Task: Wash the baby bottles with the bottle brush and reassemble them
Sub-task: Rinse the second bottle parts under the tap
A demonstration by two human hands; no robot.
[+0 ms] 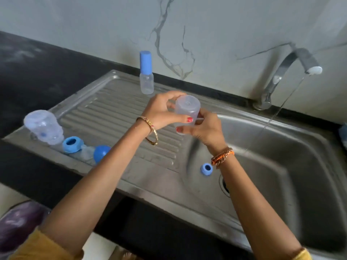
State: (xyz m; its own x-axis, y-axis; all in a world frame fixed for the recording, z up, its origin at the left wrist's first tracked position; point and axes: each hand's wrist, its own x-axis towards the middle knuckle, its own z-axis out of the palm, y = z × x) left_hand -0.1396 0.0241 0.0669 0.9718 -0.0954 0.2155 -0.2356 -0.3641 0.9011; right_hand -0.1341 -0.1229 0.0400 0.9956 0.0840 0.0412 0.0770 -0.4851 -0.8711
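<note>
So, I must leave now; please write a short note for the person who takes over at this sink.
Left hand and right hand together hold a clear bottle, bottom toward the camera, above the drainboard.
The tap is running into the basin.
One capped bottle stands at the back of the drainboard: it looks reassembled.
A large bottle, a blue ring and a blue cap lie at its left front.
A small blue ring lies in the basin.
Left: finish washing, then reassemble.
</note>
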